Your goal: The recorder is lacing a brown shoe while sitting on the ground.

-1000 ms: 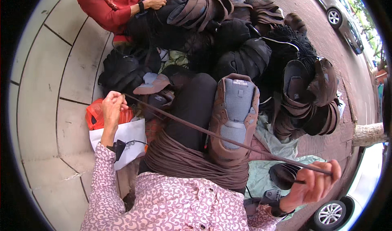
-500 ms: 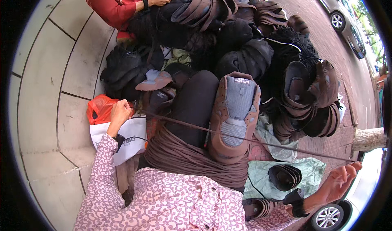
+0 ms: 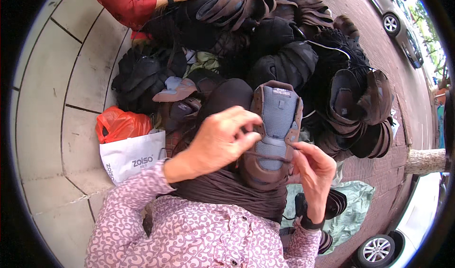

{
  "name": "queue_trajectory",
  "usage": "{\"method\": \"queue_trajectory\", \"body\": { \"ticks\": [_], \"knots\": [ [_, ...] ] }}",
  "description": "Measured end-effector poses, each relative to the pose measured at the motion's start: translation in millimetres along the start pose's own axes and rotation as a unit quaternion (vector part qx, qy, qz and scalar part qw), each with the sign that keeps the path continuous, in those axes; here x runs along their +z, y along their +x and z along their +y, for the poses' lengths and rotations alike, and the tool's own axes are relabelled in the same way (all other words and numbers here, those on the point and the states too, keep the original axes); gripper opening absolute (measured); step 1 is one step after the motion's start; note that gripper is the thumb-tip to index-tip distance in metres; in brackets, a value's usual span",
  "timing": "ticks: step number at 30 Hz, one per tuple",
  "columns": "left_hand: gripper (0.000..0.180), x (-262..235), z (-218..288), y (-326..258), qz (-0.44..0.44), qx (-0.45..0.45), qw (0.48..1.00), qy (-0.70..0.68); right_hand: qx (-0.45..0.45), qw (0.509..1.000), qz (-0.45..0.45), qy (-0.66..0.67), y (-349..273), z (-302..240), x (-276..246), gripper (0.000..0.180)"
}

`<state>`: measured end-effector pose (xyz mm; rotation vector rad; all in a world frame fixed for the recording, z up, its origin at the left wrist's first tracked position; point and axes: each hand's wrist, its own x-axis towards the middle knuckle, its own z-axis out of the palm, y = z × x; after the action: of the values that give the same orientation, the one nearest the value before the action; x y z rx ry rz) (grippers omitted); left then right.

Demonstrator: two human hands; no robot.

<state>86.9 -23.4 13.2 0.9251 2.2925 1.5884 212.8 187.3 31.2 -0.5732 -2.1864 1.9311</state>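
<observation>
Hands, left hand (image 3: 222, 137) and right hand (image 3: 313, 170), pinch a brown shoe (image 3: 275, 125)'s lace, white paper bag (image 3: 130, 156) leftward.

An outdoor street-side work spot on a paved sidewalk (image 3: 47, 106). A big heap of dark shoe uppers (image 3: 294, 54) lies on the paving, with a red plastic bag (image 3: 121, 124) left of the heap. Right of the heap run a brick road (image 3: 379, 173), a tree trunk (image 3: 426, 161) and parked cars (image 3: 395, 21).
</observation>
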Motion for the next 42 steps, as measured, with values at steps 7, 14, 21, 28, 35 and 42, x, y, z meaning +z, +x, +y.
{"method": "queue_trajectory", "body": {
  "ticks": [7,14,21,28,35,42],
  "knots": [
    [0.043,28.2,-2.8,12.7,-0.05,0.006,0.998,0.044,-0.098,0.982,0.035,-0.156,17.7,19.1,9.3,0.008],
    [0.046,30.6,-6.3,13.6,-0.05,-0.011,0.998,0.042,-0.137,0.97,0.056,-0.19,19.2,19.4,21.0,0.008],
    [0.046,32.2,-8.3,13.7,-0.051,-0.014,0.998,0.038,-0.136,0.971,0.08,-0.181,18.7,26.9,24.8,0.007],
    [0.047,32.1,-9.3,14.2,-0.05,-0.011,0.998,0.035,-0.021,0.999,-0.015,-0.026,31.3,29.4,11.4,0.005],
    [0.047,31.7,-10.8,15.6,-0.047,-0.012,0.998,0.033,0.019,0.998,-0.049,-0.025,38.9,29.5,11.1,0.005],
    [0.047,33.2,-11.9,14.7,-0.047,-0.011,0.999,0.024,-0.054,0.991,0.089,-0.079,15.0,37.9,38.4,0.006]
  ]
}}
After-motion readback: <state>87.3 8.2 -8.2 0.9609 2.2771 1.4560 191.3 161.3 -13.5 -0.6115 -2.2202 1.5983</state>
